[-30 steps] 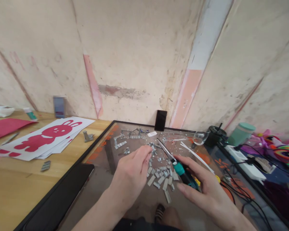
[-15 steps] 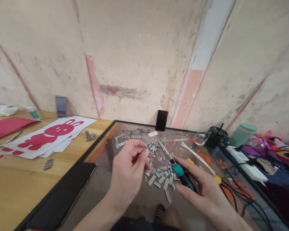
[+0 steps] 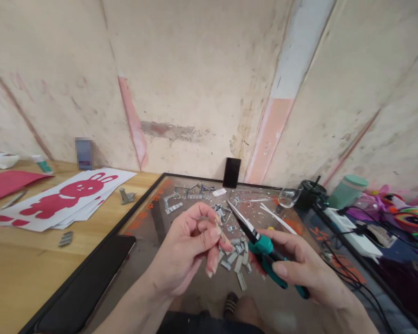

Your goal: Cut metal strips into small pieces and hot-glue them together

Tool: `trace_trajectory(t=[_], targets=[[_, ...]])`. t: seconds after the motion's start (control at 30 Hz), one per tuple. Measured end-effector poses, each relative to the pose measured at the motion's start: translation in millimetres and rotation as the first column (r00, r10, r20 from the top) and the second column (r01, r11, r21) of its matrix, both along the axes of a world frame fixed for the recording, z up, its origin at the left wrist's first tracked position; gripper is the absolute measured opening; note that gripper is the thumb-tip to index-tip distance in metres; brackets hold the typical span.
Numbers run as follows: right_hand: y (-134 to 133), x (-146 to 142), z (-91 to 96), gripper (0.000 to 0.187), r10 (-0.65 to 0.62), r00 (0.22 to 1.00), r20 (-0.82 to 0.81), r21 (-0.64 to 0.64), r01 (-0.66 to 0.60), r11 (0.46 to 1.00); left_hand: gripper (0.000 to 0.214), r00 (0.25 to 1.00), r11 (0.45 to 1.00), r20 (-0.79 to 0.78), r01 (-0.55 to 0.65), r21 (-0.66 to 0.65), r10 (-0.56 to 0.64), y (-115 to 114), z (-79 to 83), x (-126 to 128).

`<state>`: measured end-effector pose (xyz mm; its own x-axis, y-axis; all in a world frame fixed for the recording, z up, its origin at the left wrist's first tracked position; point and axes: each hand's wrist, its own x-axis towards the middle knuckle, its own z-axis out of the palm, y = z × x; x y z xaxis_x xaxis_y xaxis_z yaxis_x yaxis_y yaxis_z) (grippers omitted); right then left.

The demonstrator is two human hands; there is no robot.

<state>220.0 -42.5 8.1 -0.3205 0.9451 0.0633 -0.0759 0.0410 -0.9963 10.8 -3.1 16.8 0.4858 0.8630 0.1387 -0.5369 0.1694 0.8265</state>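
Note:
My left hand (image 3: 190, 243) is raised above the glass-topped frame (image 3: 149, 188), thumb and fingers pinched on a small grey metal piece (image 3: 218, 226). My right hand (image 3: 299, 269) grips teal-handled needle-nose pliers (image 3: 252, 234), whose jaws point up and left toward the pinched piece. Below both hands lies a heap of small grey staple strips (image 3: 235, 260) on the glass.
White sheets with a red rabbit cut-out (image 3: 68, 197) lie on the wooden table at left. A black phone (image 3: 231, 172) leans on the wall. A dark tablet (image 3: 87, 280) sits lower left. A glass (image 3: 287, 198), green jar (image 3: 346, 190), power strip (image 3: 351, 227) and cables crowd the right.
My left hand lifted off the heap with a small metal piece and drew toward me. My right hand closed on the pliers and raised them off the glass toward the piece.

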Motion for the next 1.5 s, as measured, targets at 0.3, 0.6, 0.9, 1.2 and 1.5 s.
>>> trace_trajectory(t=[0.3,0.6,0.9,1.2,1.5], targets=[[-2,3,0.3,0.047,-0.095,0.98,0.172,0.034,0.09,0.995,0.009,0.91,0.951,-0.328,-0.173,0.257,0.254,-1,-2.3,1],[-4,0,-0.4,0.042,-0.029,0.988,0.153,0.063,0.019,0.998,0.006,0.503,0.575,-0.376,-0.329,0.749,0.778,-3,-15.8,0],[-6,-8,-2.9,0.04,-0.072,0.969,0.238,0.081,0.054,0.995,0.013,0.363,0.363,-0.294,-0.138,0.921,0.884,1,-21.2,4],[3,-14,-14.5,0.044,-0.07,0.986,0.15,0.087,0.058,0.995,0.013,0.942,0.96,-0.195,-0.254,0.118,0.273,7,-7.6,3],[1,-13,-22.4,0.047,0.053,0.998,0.023,0.081,-0.055,0.995,0.024,0.995,0.965,0.092,0.063,-0.256,-0.04,2,3.6,-2]])
